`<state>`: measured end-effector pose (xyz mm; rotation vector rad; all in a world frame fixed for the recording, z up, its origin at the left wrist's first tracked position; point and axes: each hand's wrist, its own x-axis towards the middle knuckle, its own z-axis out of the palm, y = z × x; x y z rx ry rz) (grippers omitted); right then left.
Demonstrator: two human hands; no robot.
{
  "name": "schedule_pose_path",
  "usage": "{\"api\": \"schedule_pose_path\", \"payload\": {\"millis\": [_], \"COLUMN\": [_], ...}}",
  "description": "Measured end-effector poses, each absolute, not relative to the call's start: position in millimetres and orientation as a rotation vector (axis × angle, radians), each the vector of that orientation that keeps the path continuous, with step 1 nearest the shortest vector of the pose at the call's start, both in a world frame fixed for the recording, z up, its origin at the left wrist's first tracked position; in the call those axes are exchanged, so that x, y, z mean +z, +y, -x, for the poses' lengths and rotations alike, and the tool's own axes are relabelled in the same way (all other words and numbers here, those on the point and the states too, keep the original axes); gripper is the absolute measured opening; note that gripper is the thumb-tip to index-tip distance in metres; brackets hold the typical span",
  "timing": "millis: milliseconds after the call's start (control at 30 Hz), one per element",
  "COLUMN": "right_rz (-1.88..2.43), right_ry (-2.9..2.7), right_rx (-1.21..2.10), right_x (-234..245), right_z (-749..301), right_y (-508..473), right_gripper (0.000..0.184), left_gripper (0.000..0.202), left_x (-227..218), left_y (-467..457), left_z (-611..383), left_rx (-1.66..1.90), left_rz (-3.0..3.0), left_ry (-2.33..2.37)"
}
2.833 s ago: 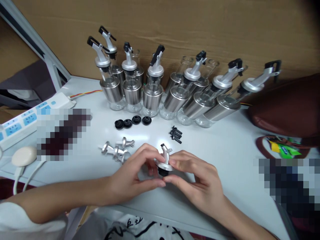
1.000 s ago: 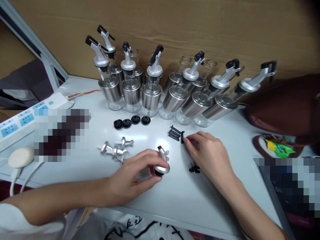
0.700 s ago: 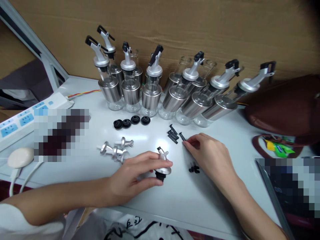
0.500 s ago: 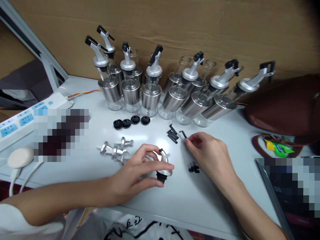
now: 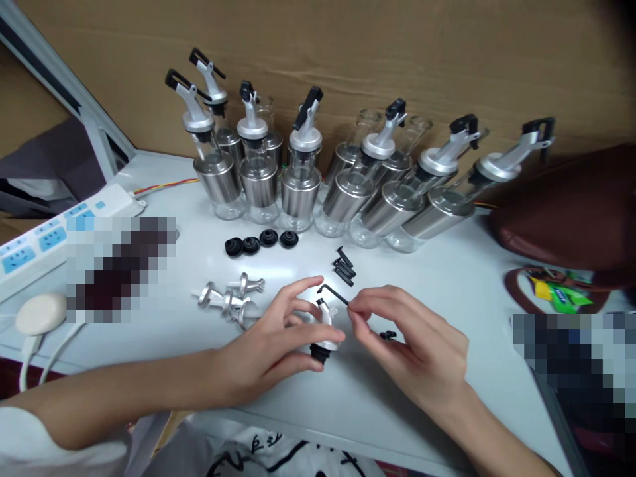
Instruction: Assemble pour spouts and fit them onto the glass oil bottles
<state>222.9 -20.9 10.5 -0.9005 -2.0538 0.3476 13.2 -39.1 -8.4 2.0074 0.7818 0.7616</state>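
My left hand (image 5: pixel 271 344) grips a silver pourer spout (image 5: pixel 322 328) with a black rubber base, held upright just above the white table (image 5: pixel 447 291). My right hand (image 5: pixel 412 344) pinches a thin black lever piece (image 5: pixel 332 292) between thumb and forefinger, its hooked end right above the spout's tip. A small pile of more black lever pieces (image 5: pixel 344 267) lies just beyond. Some tiny black parts (image 5: pixel 387 335) lie under my right hand's fingers.
Several glass-and-steel dispenser bottles (image 5: pixel 303 179) stand in a row at the back against a cardboard wall. Black rubber stoppers (image 5: pixel 261 242) and loose silver spouts (image 5: pixel 228 299) lie to the left. A power strip (image 5: pixel 44 242) sits at far left, a brown bag (image 5: pixel 571 212) at right.
My right hand left the spout, picked one black lever piece from the pile and carried it back to the spout's tip. My left hand kept hold of the spout.
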Motion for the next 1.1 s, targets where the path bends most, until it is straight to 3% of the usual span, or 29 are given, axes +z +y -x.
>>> {"api": "schedule_pose_path", "payload": {"millis": [600,733,1100], "right_rz": [0.744,0.79,0.744], "right_ry": [-2.122,-2.149,-2.153], "right_rx": [0.34,0.361,0.353], "right_x": [13.3,12.5,12.7], "right_z": [-223.1,-223.8,-222.2], "right_y": [-20.8,-21.2,-23.2], "right_gripper": [0.018,0.035,0.031], "left_gripper": [0.024,0.026,0.028], "left_x": [-2.6,-3.4,-1.9], "left_y": [-36.0,-35.9,-37.4], "left_z": [-9.9,-8.2,-8.0], "left_rx": [0.816,0.842,0.855], "left_rz": [-2.248,-2.27,-2.263], "left_ry": [0.807,0.806,0.775]}}
